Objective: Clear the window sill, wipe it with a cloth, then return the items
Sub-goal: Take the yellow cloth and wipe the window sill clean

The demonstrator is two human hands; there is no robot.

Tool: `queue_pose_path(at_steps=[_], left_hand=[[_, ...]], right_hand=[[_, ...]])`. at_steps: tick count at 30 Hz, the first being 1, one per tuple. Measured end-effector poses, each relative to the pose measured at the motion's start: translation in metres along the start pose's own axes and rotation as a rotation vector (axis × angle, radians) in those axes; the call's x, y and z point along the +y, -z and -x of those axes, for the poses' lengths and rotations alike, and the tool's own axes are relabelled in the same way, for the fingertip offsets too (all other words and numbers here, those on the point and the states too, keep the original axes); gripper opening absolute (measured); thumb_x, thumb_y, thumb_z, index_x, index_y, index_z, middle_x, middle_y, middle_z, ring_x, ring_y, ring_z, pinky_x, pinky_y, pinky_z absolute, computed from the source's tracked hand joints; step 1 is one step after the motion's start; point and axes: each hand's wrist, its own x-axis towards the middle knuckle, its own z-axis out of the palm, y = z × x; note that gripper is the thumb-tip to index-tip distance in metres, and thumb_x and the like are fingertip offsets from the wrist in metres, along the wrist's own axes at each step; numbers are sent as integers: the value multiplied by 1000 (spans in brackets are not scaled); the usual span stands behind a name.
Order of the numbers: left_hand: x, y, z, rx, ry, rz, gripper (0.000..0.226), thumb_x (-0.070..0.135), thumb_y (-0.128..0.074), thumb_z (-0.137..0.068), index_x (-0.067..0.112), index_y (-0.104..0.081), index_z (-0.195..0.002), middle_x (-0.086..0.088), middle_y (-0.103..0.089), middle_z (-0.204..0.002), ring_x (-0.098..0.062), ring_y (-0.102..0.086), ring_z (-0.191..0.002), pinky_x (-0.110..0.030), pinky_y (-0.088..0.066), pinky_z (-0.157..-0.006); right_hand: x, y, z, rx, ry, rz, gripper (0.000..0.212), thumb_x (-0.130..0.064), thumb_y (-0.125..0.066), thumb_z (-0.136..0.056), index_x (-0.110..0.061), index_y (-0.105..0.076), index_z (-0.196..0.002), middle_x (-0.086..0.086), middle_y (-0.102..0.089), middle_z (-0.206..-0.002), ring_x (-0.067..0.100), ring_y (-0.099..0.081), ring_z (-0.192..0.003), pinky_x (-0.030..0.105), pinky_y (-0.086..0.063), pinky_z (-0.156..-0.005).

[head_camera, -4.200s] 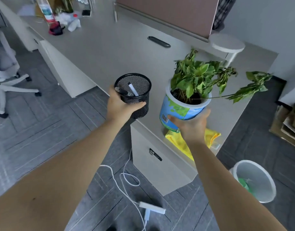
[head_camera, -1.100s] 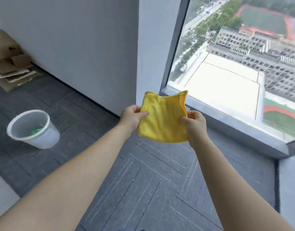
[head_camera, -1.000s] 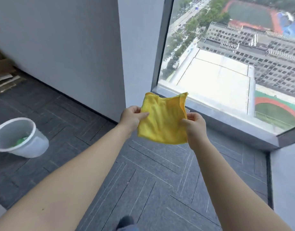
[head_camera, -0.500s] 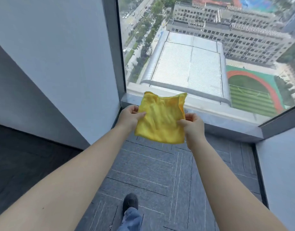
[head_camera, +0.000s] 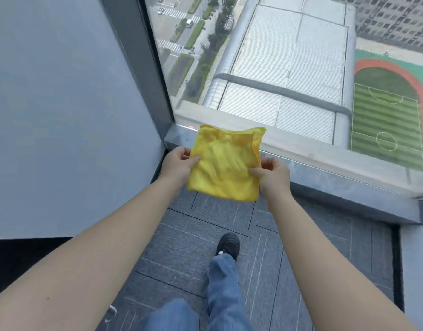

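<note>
A folded yellow cloth [head_camera: 226, 164] hangs in the air between both hands, just in front of the left end of the grey window sill [head_camera: 330, 177]. My left hand [head_camera: 179, 162] pinches its left edge and my right hand [head_camera: 272, 170] pinches its right edge. The cloth's upper part covers a stretch of the sill near the corner. The visible part of the sill carries no objects.
A grey wall [head_camera: 62, 115] stands on the left and meets the dark window frame [head_camera: 146, 68]. Another wall [head_camera: 416, 271] closes the right side. Grey carpet tiles [head_camera: 193, 247] cover the floor, where my leg and black shoe [head_camera: 228, 244] step forward.
I turned from the desk, where my hands held the pen holder and plant pot, to the window. Over the last second I walked closer to the sill, cloth held the same way.
</note>
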Motion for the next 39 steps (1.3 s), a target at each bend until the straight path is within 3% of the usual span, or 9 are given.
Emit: queue_pose_path(at_steps=[11, 16, 21, 24, 29, 32, 34, 37, 39], left_hand=[[-72, -44, -218, 60, -4, -110, 8, 12, -56, -86, 16, -53, -79, 6, -52, -71, -19, -52, -73, -32, -44, -73], [-151, -60, -322, 74, -25, -118, 24, 10, -57, -85, 23, -50, -66, 5, -51, -68, -20, -50, -71, -33, -43, -72], [-219, -83, -405, 104, -90, -206, 3, 14, -57, -85, 13, -55, -87, -7, -57, -87, -30, -57, -87, -42, -47, -89], [-244, -96, -444, 131, -132, -298, 19, 16, -57, -86, 4, -61, -101, -16, -64, -102, -33, -58, -105, -37, -44, -90], [-264, -110, -482, 179, -207, -399, 24, 19, -55, -87, 2, -60, -103, -15, -66, -110, -28, -57, -103, -25, -32, -72], [-268, -112, -487, 172, -202, -395, 29, 18, -57, -86, 3, -56, -111, -14, -64, -114, -27, -57, -106, -24, -36, -78], [-269, -109, -486, 138, -193, -368, 39, 15, -60, -85, 4, -50, -120, -15, -61, -120, -26, -56, -110, -28, -40, -90], [-272, -100, -485, 106, -238, -393, 43, 11, -58, -85, 3, -47, -126, -15, -55, -129, -26, -53, -119, -30, -38, -100], [-276, -92, -485, 123, -286, -484, 40, 11, -54, -87, 5, -47, -126, -15, -51, -134, -25, -49, -122, -25, -33, -100]], right_hand=[[83, -89, -207, 70, 50, 106, 34, 5, -60, -73, -24, -44, -65, -8, -49, -71, 14, -49, -70, 34, -43, -77], [164, -137, -299, 102, 94, 120, 35, 3, -61, -75, -26, -43, -66, -10, -48, -71, 8, -46, -65, 26, -39, -68], [233, -172, -379, 120, 169, 196, 37, 0, -61, -76, -28, -40, -65, -14, -46, -70, 15, -48, -77, 24, -36, -62], [260, -186, -412, 133, 208, 253, 22, -3, -61, -76, -20, -47, -75, -15, -45, -69, 16, -48, -81, 24, -35, -70], [278, -202, -443, 204, 248, 349, 22, -6, -61, -76, -19, -43, -79, -13, -46, -67, 19, -49, -77, 41, -39, -98], [281, -207, -447, 246, 240, 539, 27, -8, -58, -77, -15, -50, -103, 4, -55, -108, 28, -49, -110, 38, -28, -101], [283, -211, -442, 254, 318, 653, 46, -7, -57, -78, -9, -45, -123, 11, -39, -137, 30, -35, -127, 37, -25, -103], [285, -226, -434, 118, 588, 744, 55, -4, -56, -79, -6, -43, -132, 17, -27, -150, 33, -27, -137, 38, -19, -110], [287, -238, -438, -66, 631, 896, 58, -14, -56, -84, -9, -36, -139, 17, -19, -155, 35, -17, -143, 42, -13, -115]])
